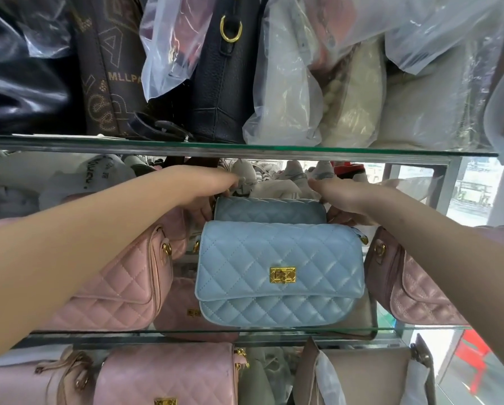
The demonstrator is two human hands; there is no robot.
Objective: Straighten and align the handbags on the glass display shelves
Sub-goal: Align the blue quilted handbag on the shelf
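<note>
On the glass shelf [245, 331], rear blue bag [269, 210] stands upright directly behind the front blue bag [280, 273], touching it. Its left end is gripped by the left hand [207, 194] and its right end by the right hand [347, 200], fingers curled down over the ends, tips partly hidden. Just left of the front blue bag is a pink bag [122, 287], just right a mauve bag [414, 290], both angled.

Quilted blue handbag [280, 273] upright before its twin [269, 210], on glass shelf [128, 331]
</note>
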